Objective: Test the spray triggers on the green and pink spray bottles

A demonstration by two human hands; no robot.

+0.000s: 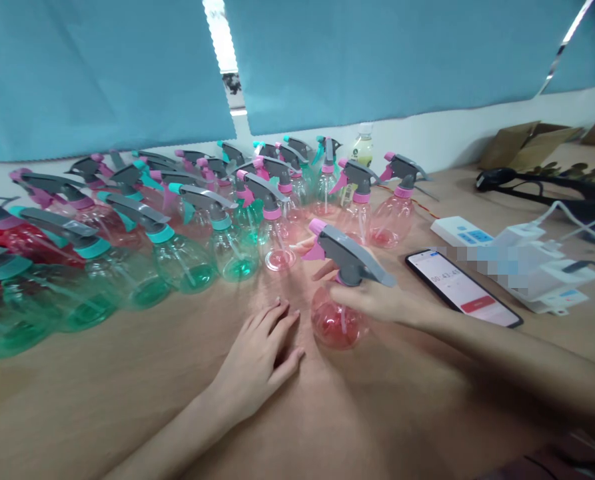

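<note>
A pink-tinted spray bottle (pixel 338 323) with a grey trigger head and pink nozzle stands upright on the table. My right hand (pixel 360 297) is wrapped round it just below the collar; part of the fingers is hidden behind the bottle. My left hand (pixel 264 343) lies palm down on the tabletop to the left of that bottle, fingers stretched out and holding nothing. Beyond both hands, a clear bottle with a pink collar (pixel 276 240) and a green bottle with a teal collar (pixel 234 257) are nearest.
Several more green and pink spray bottles (pixel 184 260) crowd the left and back of the table (pixel 177 400). On the right lie a phone (pixel 464 287) showing a timer and a white power strip (pixel 462 233) with plugs and cables. Behind are black straps (pixel 522 190) and an open cardboard box (pixel 522 147).
</note>
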